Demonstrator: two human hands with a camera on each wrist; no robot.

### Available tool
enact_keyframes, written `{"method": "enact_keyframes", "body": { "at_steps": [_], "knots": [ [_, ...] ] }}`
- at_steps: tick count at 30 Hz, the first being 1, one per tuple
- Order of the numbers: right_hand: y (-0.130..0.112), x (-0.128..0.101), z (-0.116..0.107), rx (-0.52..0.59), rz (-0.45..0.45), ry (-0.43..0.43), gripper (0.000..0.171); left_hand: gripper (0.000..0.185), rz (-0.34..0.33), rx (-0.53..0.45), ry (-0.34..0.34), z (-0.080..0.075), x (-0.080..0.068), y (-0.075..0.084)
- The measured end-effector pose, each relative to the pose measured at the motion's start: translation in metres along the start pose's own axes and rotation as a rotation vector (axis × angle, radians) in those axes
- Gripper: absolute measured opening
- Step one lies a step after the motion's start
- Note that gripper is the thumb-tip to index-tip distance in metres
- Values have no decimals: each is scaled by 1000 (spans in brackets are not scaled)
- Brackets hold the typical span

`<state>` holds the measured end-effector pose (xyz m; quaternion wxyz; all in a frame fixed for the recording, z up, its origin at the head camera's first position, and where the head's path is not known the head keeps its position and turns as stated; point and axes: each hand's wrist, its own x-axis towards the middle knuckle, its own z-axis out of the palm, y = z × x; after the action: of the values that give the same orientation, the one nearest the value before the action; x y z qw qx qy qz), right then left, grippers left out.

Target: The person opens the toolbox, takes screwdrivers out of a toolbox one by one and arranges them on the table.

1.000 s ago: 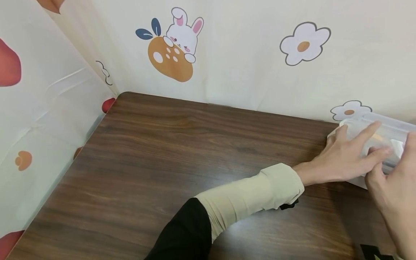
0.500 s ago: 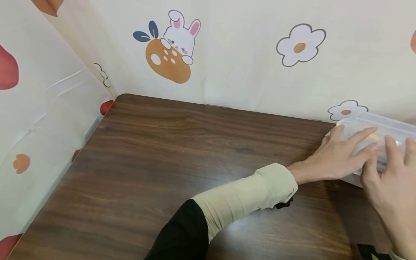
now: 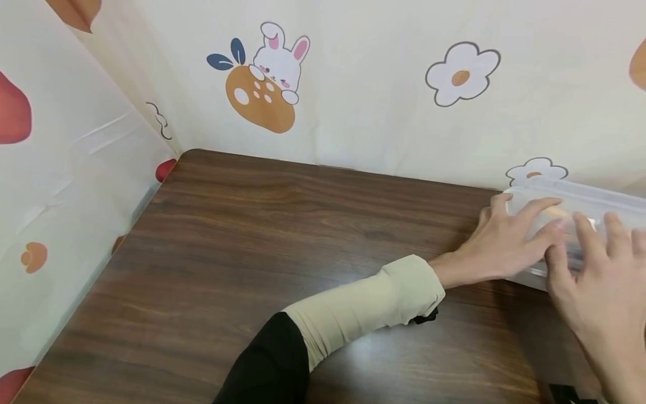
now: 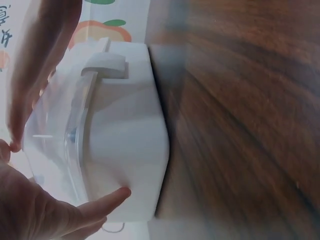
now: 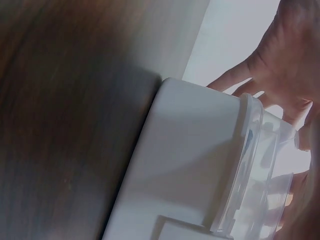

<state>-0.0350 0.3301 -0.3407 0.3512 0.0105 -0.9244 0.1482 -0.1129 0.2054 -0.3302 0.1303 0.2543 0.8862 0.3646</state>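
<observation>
A white plastic box point(image 3: 600, 196) with a clear lid stands on the dark wooden table point(image 3: 277, 224) at the far right, against the back wall. My left hand point(image 3: 510, 238) lies over its left end, with straight fingers on the lid. In the left wrist view the thumb point(image 4: 112, 196) touches the box's white wall point(image 4: 125, 125). My right hand point(image 3: 590, 269) rests on the lid from the near side, fingers spread and straight. The right wrist view shows the box point(image 5: 190, 160) from the side, with the right hand point(image 5: 290, 50) above its lid. What the box holds stays blurred.
Cream cloth printed with a rabbit point(image 3: 277, 53) and flowers point(image 3: 461, 76) walls the table at the back and on the left. A small black object point(image 3: 567, 393) shows at the bottom right corner. Bare tabletop stretches to the left of the box.
My right hand has slid further onto the lid and spread its fingers. The box and both hands have shifted a little to the left along the back wall.
</observation>
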Motion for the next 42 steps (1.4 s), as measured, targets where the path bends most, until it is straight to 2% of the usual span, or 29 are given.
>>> {"method": "enact_keyframes", "body": {
  "at_steps": [2,4,11,19,25,33,42],
  "knots": [
    [-3,-1,0,-10,-26,1,77,48,5,0,6,-4,-1,-3],
    [-7,-3,-2,-11,-12,-22,77,48,8,-11,13,-8,-2,-5],
    [-19,-9,-12,-9,118,-203,66,50,4,-15,28,-19,-2,-15],
    [-27,-16,-13,52,59,-190,62,53,7,71,-1,-32,-2,-23],
    [-31,-18,-13,127,-3,-187,61,54,30,59,-11,-46,-7,-32],
    [-36,-20,-10,200,-69,-191,59,57,95,76,-3,-61,-24,-47],
    [-46,-22,-7,248,-159,-209,61,60,73,73,43,-75,-50,-60]
  ]
}}
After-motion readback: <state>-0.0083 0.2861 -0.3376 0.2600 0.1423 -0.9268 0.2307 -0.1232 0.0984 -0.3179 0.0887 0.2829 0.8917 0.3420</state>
